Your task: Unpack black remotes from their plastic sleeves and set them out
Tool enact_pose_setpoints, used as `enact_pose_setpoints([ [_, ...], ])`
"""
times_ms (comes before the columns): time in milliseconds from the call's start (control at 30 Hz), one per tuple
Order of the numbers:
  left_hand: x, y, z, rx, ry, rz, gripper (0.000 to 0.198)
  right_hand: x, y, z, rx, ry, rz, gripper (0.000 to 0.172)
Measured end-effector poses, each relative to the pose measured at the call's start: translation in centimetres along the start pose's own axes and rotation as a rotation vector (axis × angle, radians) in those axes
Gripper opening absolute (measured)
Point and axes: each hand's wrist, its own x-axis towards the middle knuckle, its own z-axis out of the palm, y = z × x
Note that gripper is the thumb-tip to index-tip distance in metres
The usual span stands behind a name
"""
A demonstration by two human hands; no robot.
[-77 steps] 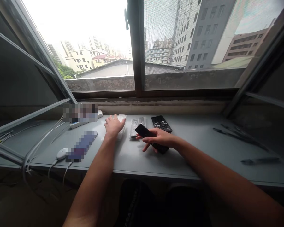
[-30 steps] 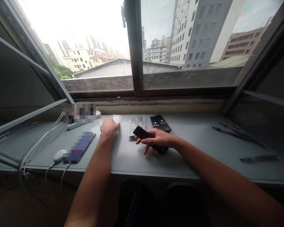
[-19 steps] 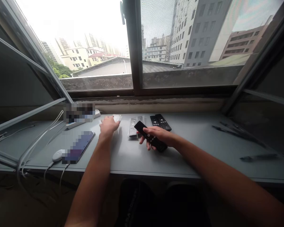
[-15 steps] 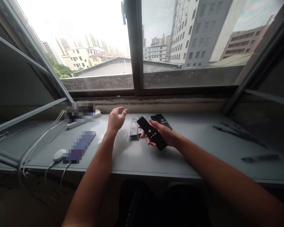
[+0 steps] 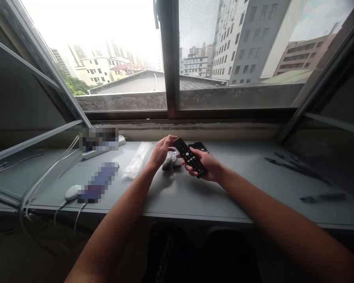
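Note:
My right hand (image 5: 207, 166) grips a black remote control (image 5: 190, 157), lifted a little above the grey sill, buttons up and tip pointing away to the left. My left hand (image 5: 161, 151) reaches its fingertips to the remote's far end, fingers curved and touching it. Just below the two hands lies a clear plastic packet (image 5: 171, 161) with small dark items in it. Another black remote (image 5: 198, 146) lies flat behind my right hand, partly hidden.
An empty clear plastic wrapper (image 5: 137, 160) lies left of my left hand. Further left are a blurred flat device (image 5: 98, 182), a white mouse-like object (image 5: 72, 192), white cables (image 5: 44, 181) and a power strip (image 5: 122, 140). Dark pens (image 5: 321, 197) lie at right. The window frame (image 5: 169, 59) rises behind.
My left hand left the clear wrapper and moved right to the remote's tip. My right hand raised the remote off the sill and turned its buttons up.

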Motion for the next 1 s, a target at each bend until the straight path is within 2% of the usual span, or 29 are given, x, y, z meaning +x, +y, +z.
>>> enact_pose_setpoints([
  [67,0.2,-0.1,-0.4,0.020,0.077,-0.001,0.061,-0.3,-0.2,0.2,0.065,-0.018,-0.014,0.051],
  [167,0.3,-0.4,-0.8,0.047,0.156,-0.017,0.057,-0.6,-0.4,0.6,0.140,-0.021,-0.040,0.040],
  [233,0.3,-0.7,-1.0,0.063,0.182,-0.035,0.054,-0.7,-0.5,0.8,0.147,0.041,-0.054,0.034],
  [333,0.5,-1.2,-1.1,0.101,0.201,-0.046,0.053,-0.4,-0.5,0.7,0.127,0.126,-0.033,0.037],
  [433,0.5,-1.5,-1.2,0.162,0.202,-0.034,0.053,0.0,-0.4,0.4,0.150,0.140,-0.018,0.040],
  [567,0.3,-1.5,-1.0,0.314,0.171,0.020,0.050,0.3,-0.4,-0.3,0.228,0.132,-0.089,0.044],
  [700,-0.2,-1.3,-0.8,0.504,0.122,0.124,0.041,0.2,-0.6,-0.4,0.248,0.099,-0.106,0.039],
  [867,-0.4,-1.1,-0.5,0.590,0.092,0.158,0.037,0.1,-0.6,0.2,0.108,0.310,-0.140,0.026],
  [933,-0.4,-1.1,-0.6,0.597,0.092,0.156,0.038,0.1,-0.6,0.4,0.092,0.324,-0.124,0.028],
  [1000,-0.4,-1.2,-0.7,0.604,0.093,0.161,0.037,0.1,-0.6,0.3,0.111,0.276,-0.116,0.035],
])
